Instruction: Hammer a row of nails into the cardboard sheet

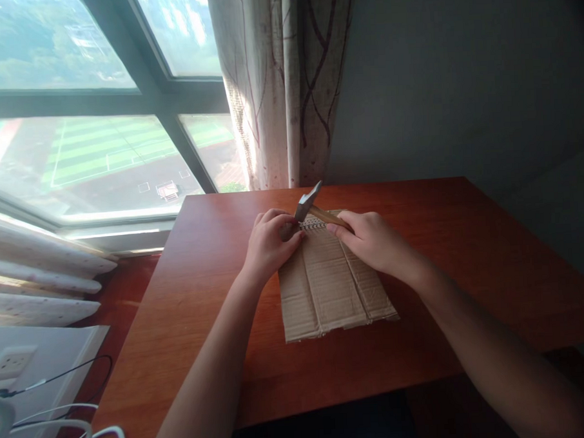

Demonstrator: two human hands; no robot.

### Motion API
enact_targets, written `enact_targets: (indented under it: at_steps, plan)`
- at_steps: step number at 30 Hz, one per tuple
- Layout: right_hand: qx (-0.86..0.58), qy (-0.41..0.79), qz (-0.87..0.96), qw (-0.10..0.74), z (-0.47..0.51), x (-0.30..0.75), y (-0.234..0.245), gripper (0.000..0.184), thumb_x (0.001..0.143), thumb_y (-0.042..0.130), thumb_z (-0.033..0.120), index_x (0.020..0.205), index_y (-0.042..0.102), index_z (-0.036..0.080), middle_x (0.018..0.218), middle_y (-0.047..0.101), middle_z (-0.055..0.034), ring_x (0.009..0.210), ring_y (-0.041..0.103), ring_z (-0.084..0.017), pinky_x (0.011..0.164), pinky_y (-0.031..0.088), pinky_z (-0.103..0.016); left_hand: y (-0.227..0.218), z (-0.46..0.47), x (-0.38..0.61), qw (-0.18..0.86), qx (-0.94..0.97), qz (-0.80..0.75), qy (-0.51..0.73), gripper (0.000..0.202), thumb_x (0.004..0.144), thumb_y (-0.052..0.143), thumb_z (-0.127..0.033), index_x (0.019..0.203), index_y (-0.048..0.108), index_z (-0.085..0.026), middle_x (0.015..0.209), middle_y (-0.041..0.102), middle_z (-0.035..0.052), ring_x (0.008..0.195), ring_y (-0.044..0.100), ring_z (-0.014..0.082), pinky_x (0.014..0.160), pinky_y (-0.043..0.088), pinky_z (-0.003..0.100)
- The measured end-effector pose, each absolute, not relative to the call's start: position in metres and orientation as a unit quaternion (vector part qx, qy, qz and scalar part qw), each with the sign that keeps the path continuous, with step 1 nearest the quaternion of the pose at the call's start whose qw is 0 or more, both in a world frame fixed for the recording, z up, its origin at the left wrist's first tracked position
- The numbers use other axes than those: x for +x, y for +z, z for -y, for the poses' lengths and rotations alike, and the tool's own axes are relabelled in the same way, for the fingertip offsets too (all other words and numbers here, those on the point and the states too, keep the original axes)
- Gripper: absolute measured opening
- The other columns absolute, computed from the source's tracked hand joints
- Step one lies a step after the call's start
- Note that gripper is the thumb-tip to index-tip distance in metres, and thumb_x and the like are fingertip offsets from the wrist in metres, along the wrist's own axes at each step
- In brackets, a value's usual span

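A flattened piece of brown cardboard [326, 285] lies on a reddish wooden table [203, 300]. My right hand [370, 241] is closed round the wooden handle of a small hammer [309, 203], whose metal head hangs just above the cardboard's far edge. My left hand [268, 242] rests on the cardboard's far left corner, fingers pinched together right under the hammer head. What they pinch is too small to make out. A row of small dark marks [313, 224] runs along the cardboard's far edge.
A patterned curtain [286, 83] hangs behind the table, beside a large window [98, 105]. At the left are white slats [38, 282], a wall socket [10, 363] and white cables [78, 428]. A grey wall rises at the right.
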State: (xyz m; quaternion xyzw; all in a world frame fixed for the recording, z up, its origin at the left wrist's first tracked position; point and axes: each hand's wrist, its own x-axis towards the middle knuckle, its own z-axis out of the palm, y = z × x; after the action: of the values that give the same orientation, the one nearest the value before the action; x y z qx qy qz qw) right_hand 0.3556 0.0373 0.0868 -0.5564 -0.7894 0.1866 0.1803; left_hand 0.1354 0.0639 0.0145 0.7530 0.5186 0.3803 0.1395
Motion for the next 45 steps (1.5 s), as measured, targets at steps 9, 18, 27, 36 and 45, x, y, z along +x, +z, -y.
enact_targets:
  at_steps: [9,18,27,36,45]
  plan:
    - [-0.576,0.348,0.622,0.400,-0.040,0.398,0.065,0.032,0.091,0.053,0.053,0.087,0.051,0.021,0.064,0.046,0.0048,0.051,0.041,-0.011,0.049,0.032,-0.026,0.015,-0.062,0.136,0.138,0.756,-0.514,0.381,0.016,0.080,0.074,-0.031,0.094,0.072,-0.025,0.106,0.070,0.0041,0.103,0.060,0.0253,0.094,0.050,0.043]
    - [-0.585,0.406,0.519,0.473,-0.037,0.435,0.030,0.035,0.071,0.074,0.038,0.096,0.060,0.017,0.077,0.059,0.0002,0.056,0.048,-0.011,0.053,0.040,-0.028,0.017,-0.064,0.131,0.127,0.676,-0.540,0.485,0.015,0.085,0.065,-0.030,0.096,0.072,-0.022,0.103,0.071,0.0049,0.094,0.063,0.0202,0.082,0.051,0.034]
    - [-0.696,0.244,0.542,0.403,-0.056,0.453,-0.025,0.035,0.069,0.070,0.040,0.092,0.067,0.014,0.088,0.070,-0.0103,0.080,0.065,-0.024,0.073,0.049,-0.036,-0.015,-0.083,0.120,0.260,0.489,-0.584,0.594,0.023,0.081,0.061,-0.032,0.094,0.072,-0.016,0.095,0.074,0.0067,0.076,0.063,0.0143,0.069,0.050,0.025]
    - [-0.720,0.161,0.572,0.358,-0.072,0.450,-0.057,0.034,0.068,0.068,0.041,0.088,0.072,0.013,0.084,0.071,-0.0106,0.073,0.062,-0.023,0.072,0.047,-0.036,-0.043,-0.095,0.114,0.314,0.471,-0.593,0.573,0.024,0.072,0.063,-0.032,0.085,0.072,-0.014,0.083,0.072,0.0049,0.069,0.062,0.0150,0.062,0.047,0.024]
    - [-0.704,0.101,0.626,0.319,-0.076,0.435,-0.060,0.019,0.073,0.065,0.036,0.078,0.067,0.018,0.077,0.061,-0.0068,0.074,0.053,-0.022,0.071,0.041,-0.035,-0.035,-0.089,0.118,0.342,0.481,-0.595,0.546,0.025,0.067,0.068,-0.034,0.080,0.073,-0.013,0.064,0.065,0.0009,0.058,0.055,0.0124,0.053,0.040,0.022]
